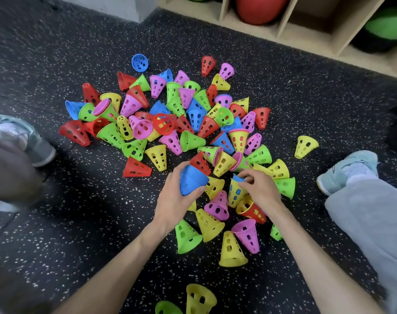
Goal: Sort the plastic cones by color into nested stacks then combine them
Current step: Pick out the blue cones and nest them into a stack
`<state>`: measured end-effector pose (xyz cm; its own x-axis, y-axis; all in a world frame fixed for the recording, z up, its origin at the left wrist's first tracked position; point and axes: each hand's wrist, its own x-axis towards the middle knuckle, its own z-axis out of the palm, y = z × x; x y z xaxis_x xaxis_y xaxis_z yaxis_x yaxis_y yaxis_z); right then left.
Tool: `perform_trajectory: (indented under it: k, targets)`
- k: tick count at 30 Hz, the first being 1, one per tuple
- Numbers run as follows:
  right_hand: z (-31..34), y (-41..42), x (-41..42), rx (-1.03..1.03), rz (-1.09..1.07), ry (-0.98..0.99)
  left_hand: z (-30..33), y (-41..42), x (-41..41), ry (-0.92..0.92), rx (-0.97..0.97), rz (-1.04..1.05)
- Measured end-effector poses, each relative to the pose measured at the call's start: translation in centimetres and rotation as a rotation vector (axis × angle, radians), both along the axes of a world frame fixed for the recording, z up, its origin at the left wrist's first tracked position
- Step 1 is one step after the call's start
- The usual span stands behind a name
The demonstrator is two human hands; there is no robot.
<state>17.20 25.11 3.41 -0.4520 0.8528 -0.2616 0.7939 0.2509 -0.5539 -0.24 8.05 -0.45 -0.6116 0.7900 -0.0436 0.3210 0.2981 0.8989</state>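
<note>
A big heap of perforated plastic cones (170,114) in red, blue, green, yellow and pink lies scattered on the speckled black floor. My left hand (173,200) grips a nested stack of blue cones (191,180), held on its side just above the heap's near edge. My right hand (259,188) reaches into the pile and pinches the rim of a blue cone (237,178) that sits nested inside a yellow cone (234,192). Loose blue cones lie farther back, one apart at the far edge (139,62).
My legs spread to both sides, with a shoe at the left (37,148) and a shoe at the right (344,171). A wooden cubby shelf (281,30) with red and green balls stands at the back right. A single yellow cone (305,146) lies apart on the right.
</note>
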Motion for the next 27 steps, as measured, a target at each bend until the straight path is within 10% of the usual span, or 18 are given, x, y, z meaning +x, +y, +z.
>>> perform_trajectory:
  k: [27]
  targets:
    - [5.9, -1.9, -1.2, 0.076, -0.201, 0.514, 1.9, -1.3, 2.0, -0.042, 0.002, -0.058]
